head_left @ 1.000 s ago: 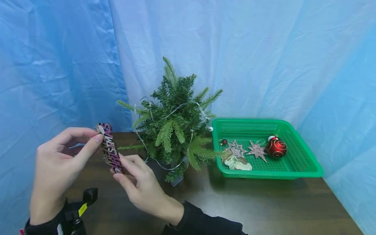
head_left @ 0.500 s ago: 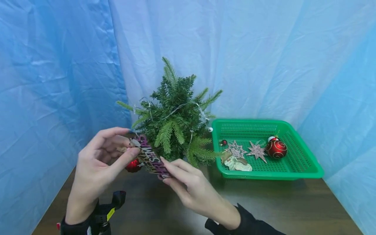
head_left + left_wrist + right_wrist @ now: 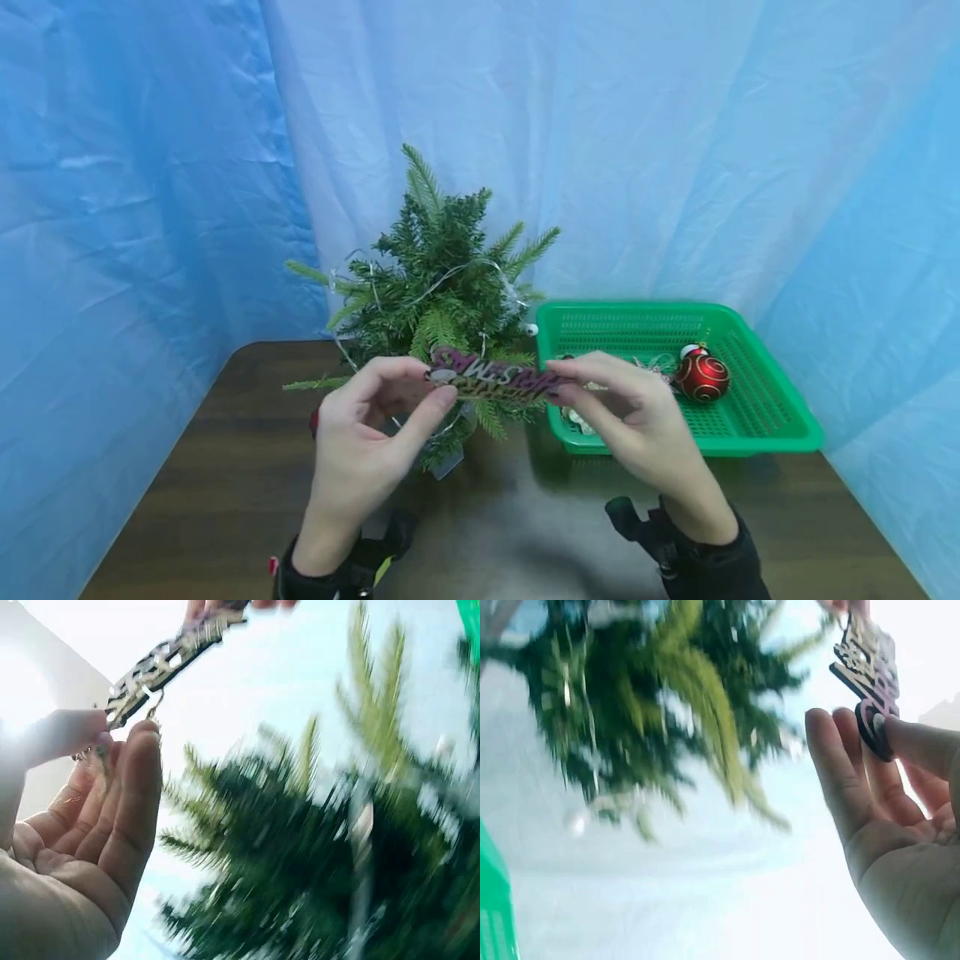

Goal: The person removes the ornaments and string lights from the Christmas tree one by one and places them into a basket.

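Note:
A Christmas lettering sign (image 3: 491, 375) in purple, silver and gold is held nearly level in front of the small artificial Christmas tree (image 3: 442, 283). My left hand (image 3: 371, 433) pinches its left end between thumb and fingers. At the other end, my right hand (image 3: 648, 417) pinches it the same way. From below, the left wrist view shows the sign (image 3: 169, 664) with a thin string near the left fingertips. In the right wrist view, thumb and fingers grip the rounded end of the sign (image 3: 870, 682).
Right of the tree stands a green plastic basket (image 3: 780, 400). In it lie a red bauble (image 3: 702, 377) with gold swirls and other ornaments, partly hidden by my right hand. Clear wire lights (image 3: 457, 268) wind round the tree. A red object (image 3: 314, 422) peeks out behind my left hand.
Both hands have moved right with the sign, from left of the tree to in front of it. The sign has turned from steeply upright to nearly level.

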Demonstrator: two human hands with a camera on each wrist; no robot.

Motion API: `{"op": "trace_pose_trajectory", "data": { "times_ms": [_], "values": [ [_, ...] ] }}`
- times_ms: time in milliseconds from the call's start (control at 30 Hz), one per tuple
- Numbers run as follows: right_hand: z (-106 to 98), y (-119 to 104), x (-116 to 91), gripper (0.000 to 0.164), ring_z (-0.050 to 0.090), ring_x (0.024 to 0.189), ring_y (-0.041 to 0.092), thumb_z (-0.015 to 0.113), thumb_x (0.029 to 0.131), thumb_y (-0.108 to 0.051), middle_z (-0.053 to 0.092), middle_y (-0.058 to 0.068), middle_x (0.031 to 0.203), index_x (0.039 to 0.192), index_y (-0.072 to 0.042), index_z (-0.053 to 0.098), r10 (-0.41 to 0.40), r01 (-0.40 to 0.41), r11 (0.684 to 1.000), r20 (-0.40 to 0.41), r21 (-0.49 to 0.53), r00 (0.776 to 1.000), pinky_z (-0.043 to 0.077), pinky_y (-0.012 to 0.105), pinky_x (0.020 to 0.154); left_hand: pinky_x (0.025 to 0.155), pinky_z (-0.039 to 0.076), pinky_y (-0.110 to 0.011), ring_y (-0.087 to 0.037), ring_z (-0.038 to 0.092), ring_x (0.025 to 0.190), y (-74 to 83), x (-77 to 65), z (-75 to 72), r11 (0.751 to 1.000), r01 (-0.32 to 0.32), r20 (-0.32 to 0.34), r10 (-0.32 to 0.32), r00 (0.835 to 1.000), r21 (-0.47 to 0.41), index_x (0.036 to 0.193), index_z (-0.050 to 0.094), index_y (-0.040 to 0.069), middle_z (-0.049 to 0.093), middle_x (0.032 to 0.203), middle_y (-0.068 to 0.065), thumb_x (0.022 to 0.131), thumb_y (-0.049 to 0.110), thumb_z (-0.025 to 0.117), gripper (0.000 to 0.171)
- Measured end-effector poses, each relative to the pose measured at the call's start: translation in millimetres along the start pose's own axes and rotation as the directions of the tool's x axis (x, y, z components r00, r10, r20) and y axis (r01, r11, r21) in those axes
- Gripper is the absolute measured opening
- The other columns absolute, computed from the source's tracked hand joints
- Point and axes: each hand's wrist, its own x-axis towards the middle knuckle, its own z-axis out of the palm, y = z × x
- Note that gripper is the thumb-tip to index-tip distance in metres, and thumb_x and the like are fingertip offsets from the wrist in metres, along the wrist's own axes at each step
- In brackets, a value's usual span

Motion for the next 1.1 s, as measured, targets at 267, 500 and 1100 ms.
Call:
{"op": "trace_pose_trajectory", "data": {
  "times_ms": [267, 500, 1100],
  "values": [
    [-30, 10, -8, 0.037, 0.068, 0.1, 0.019, 0.056, 0.09, 0.024, 0.066, 0.017, 0.117, 0.124, 0.01, 0.065, 0.009, -0.01, 1.0, -0.073, -0.018, 0.997, 0.058, 0.025, 0.081, 0.065, 0.057, -0.022, -0.007, 0.07, 0.072, 1.1, -10.2, 38.8, 0.982, -0.067, 0.032, 0.063, 0.998, 0.175, 0.1, 0.072, 0.009, 0.073, 0.088, 0.002, 0.089, 0.008, 0.078, 0.013],
    [-48, 14, -10, 0.027, 0.069, 0.101, 0.021, 0.056, 0.096, 0.017, 0.065, 0.018, 0.116, 0.122, 0.014, 0.064, -0.03, 0.03, 0.999, -0.032, 0.027, 0.999, 0.057, 0.026, 0.083, 0.065, 0.056, -0.017, -0.005, 0.071, 0.074, 8.5, -15.1, 52.7, 0.952, -0.175, 0.08, 0.16, 0.984, 0.252, 0.102, 0.073, 0.008, 0.074, 0.091, -0.001, 0.09, 0.007, 0.077, 0.013],
    [-106, 25, -25, 0.031, 0.069, 0.097, 0.02, 0.045, 0.098, 0.021, 0.063, 0.018, 0.117, 0.127, 0.022, 0.055, 0.14, -0.127, 0.983, -0.087, 0.134, 0.986, 0.053, 0.02, 0.076, 0.064, 0.052, -0.017, -0.006, 0.066, 0.073, -5.6, -25.2, 94.3, 0.87, -0.252, 0.262, 0.148, 0.953, 0.423, 0.107, 0.076, 0.012, 0.073, 0.092, 0.003, 0.096, 0.018, 0.072, 0.013]
  ]
}}
